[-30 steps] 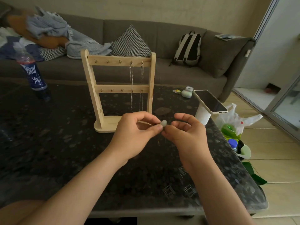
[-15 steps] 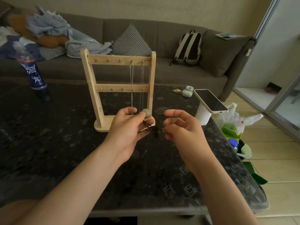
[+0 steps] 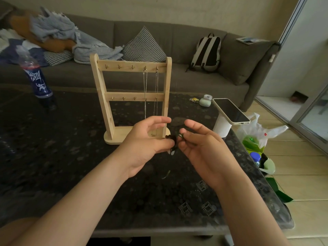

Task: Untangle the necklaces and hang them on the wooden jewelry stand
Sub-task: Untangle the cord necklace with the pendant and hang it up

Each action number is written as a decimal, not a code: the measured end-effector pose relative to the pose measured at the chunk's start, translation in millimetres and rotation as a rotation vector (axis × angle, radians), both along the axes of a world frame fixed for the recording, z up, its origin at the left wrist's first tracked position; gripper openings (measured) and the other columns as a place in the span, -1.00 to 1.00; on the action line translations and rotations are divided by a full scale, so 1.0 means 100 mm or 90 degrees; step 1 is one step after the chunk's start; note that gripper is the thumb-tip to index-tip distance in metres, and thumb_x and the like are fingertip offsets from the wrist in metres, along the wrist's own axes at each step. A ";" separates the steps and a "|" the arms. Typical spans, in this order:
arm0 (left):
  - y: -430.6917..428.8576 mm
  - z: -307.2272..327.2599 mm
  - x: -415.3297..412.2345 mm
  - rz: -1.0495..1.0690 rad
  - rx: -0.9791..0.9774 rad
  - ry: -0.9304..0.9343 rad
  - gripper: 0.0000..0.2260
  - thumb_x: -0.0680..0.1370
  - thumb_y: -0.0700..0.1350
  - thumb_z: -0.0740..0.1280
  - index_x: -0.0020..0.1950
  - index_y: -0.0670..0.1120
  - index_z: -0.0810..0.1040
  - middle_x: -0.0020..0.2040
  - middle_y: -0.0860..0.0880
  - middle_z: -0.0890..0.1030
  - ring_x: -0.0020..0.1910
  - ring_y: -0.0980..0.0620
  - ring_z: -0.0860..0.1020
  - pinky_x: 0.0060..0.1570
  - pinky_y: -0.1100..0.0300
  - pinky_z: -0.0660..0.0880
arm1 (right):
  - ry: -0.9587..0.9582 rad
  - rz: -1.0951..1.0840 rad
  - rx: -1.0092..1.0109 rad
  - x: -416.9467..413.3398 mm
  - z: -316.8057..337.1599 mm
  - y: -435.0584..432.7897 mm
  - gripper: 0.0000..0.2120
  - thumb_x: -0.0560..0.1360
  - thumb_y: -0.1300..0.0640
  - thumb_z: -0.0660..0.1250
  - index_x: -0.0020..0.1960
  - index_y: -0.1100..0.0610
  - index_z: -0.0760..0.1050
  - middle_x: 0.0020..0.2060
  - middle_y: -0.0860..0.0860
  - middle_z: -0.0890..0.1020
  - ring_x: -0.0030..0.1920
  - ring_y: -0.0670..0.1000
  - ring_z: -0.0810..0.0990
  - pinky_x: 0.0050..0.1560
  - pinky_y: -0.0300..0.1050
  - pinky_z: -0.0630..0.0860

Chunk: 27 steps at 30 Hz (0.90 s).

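Note:
The wooden jewelry stand point(image 3: 106, 96) rises at the middle of the dark table, with two rows of small hooks. Two thin silver chains point(image 3: 145, 89) hang from the right-hand hooks of its top bar. Just in front of the stand's base, my left hand point(image 3: 147, 141) and my right hand point(image 3: 204, 148) meet palms inward. Between their fingertips they pinch a dark tangled cord necklace point(image 3: 173, 141). A short end of it dangles below the fingers. Its pale bead is mostly hidden by my fingers.
A blue-labelled bottle point(image 3: 36, 80) stands at the table's far left. A phone point(image 3: 230, 110) rests on a white holder at the right edge, with a small green case point(image 3: 205, 101) behind it. Bags sit on the floor to the right. A sofa with a backpack point(image 3: 206, 52) lies behind.
Both hands have stayed in front of the stand's base. The pale bead, clear between the fingertips before, is now mostly hidden, and the dark cord is bunched between both hands.

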<state>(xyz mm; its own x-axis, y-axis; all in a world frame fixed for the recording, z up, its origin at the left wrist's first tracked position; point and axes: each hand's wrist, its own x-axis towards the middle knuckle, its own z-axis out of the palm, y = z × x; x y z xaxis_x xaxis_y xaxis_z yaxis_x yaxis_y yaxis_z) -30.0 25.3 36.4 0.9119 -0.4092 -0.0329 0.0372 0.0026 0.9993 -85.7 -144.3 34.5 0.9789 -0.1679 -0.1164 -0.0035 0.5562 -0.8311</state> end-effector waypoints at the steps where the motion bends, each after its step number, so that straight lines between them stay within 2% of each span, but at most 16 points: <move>1: 0.00 -0.01 0.01 0.013 0.015 -0.013 -0.48 0.47 -0.35 0.58 0.25 0.18 0.68 0.35 0.02 0.61 0.25 -0.05 0.68 0.23 -0.07 0.66 | 0.001 -0.012 0.011 0.00 0.00 0.00 -0.73 0.63 0.44 0.29 0.23 0.20 0.61 -0.12 0.12 0.72 -0.09 0.05 0.71 -0.11 -0.18 0.65; 5: -0.01 -0.05 0.05 0.044 0.067 -0.036 -0.50 0.42 -0.33 0.62 0.18 0.19 0.68 0.24 0.03 0.64 0.21 -0.04 0.68 0.30 -0.11 0.61 | -0.010 -0.056 0.043 0.00 0.01 -0.02 -0.75 0.59 0.43 0.36 0.20 0.21 0.62 -0.07 0.14 0.72 -0.04 0.05 0.75 -0.03 -0.18 0.68; 7: 0.00 -0.04 0.05 0.041 0.093 -0.045 -0.49 0.42 -0.31 0.63 0.20 0.18 0.65 0.23 0.04 0.63 0.20 -0.02 0.68 0.31 -0.09 0.61 | -0.020 -0.066 0.003 -0.01 0.01 -0.02 -0.73 0.56 0.45 0.39 0.18 0.19 0.65 -0.02 0.15 0.75 0.02 0.04 0.77 0.01 -0.17 0.68; 10: 0.02 -0.01 0.04 0.024 0.137 -0.077 -0.50 0.44 -0.23 0.63 0.24 0.20 0.59 0.23 0.09 0.62 0.22 0.03 0.66 0.31 -0.04 0.59 | -0.035 -0.059 -0.226 -0.05 0.01 -0.01 -0.68 0.53 0.45 0.43 0.15 0.11 0.69 0.03 0.05 0.78 0.05 0.00 0.77 0.02 -0.17 0.65; 12: 0.03 0.01 0.03 0.005 0.155 -0.105 -0.52 0.49 -0.23 0.59 0.26 0.21 0.56 0.23 0.11 0.61 0.20 0.06 0.66 0.30 0.02 0.60 | -0.045 -0.042 -0.370 -0.08 0.03 0.01 -0.69 0.54 0.41 0.45 0.14 0.06 0.71 0.01 -0.01 0.78 0.01 -0.05 0.77 -0.02 -0.25 0.62; 15: 0.03 0.04 0.00 -0.019 0.162 -0.144 -0.57 0.54 -0.20 0.55 0.28 0.19 0.54 0.22 0.13 0.60 0.13 0.11 0.70 0.20 0.15 0.63 | -0.040 -0.033 -0.495 -0.07 -0.01 0.02 -0.72 0.60 0.33 0.44 0.15 -0.02 0.71 -0.03 -0.07 0.78 -0.03 -0.12 0.75 -0.07 -0.33 0.61; 18: 0.03 0.04 -0.01 -0.034 0.182 -0.183 -0.53 0.53 -0.28 0.54 0.27 0.18 0.53 0.23 0.13 0.59 0.11 0.10 0.71 0.18 0.16 0.64 | -0.026 -0.026 -0.627 -0.03 -0.05 -0.01 -0.71 0.64 0.30 0.39 0.23 -0.03 0.69 -0.01 -0.13 0.76 -0.01 -0.23 0.71 -0.05 -0.39 0.60; 21: 0.06 0.05 0.00 -0.058 0.220 -0.215 -0.46 0.51 -0.38 0.50 0.28 0.18 0.51 0.25 0.14 0.55 0.10 0.08 0.71 0.19 0.12 0.66 | -0.059 0.008 -0.740 -0.02 -0.07 -0.01 -0.65 0.67 0.27 0.34 0.39 -0.04 0.61 0.05 -0.20 0.74 0.06 -0.26 0.69 0.10 -0.29 0.64; 23: 0.07 0.05 0.02 -0.065 0.241 -0.249 -0.46 0.53 -0.39 0.48 0.28 0.18 0.51 0.26 0.14 0.54 0.11 0.05 0.71 0.18 0.10 0.67 | -0.084 -0.006 -0.800 -0.01 -0.10 0.02 -0.65 0.68 0.23 0.35 0.42 -0.03 0.59 0.07 -0.20 0.74 0.09 -0.26 0.69 0.19 -0.24 0.64; 25: 0.08 0.04 0.04 -0.055 0.247 -0.276 -0.49 0.54 -0.37 0.47 0.27 0.18 0.51 0.23 0.14 0.55 0.14 0.04 0.69 0.18 0.11 0.67 | -0.093 -0.035 -0.847 0.00 -0.12 0.03 -0.70 0.67 0.21 0.38 0.35 -0.01 0.65 0.03 -0.18 0.75 0.01 -0.29 0.70 0.12 -0.33 0.63; 27: 0.09 0.03 0.07 -0.043 0.242 -0.296 -0.54 0.57 -0.35 0.46 0.25 0.17 0.52 0.19 0.14 0.55 0.13 0.04 0.69 0.14 0.14 0.68 | -0.087 -0.040 -0.860 0.00 -0.11 0.04 -0.75 0.66 0.20 0.39 0.28 0.00 0.70 -0.06 -0.18 0.75 -0.12 -0.32 0.67 -0.10 -0.44 0.57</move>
<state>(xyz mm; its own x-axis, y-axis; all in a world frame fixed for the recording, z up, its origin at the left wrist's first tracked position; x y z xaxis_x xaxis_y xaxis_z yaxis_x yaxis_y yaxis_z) -23.0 34.7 39.9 0.8384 -0.5040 0.2075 -0.4158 -0.3454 0.8413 -85.7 -140.6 23.9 0.9559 -0.1168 0.2694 0.1171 -0.6898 -0.7145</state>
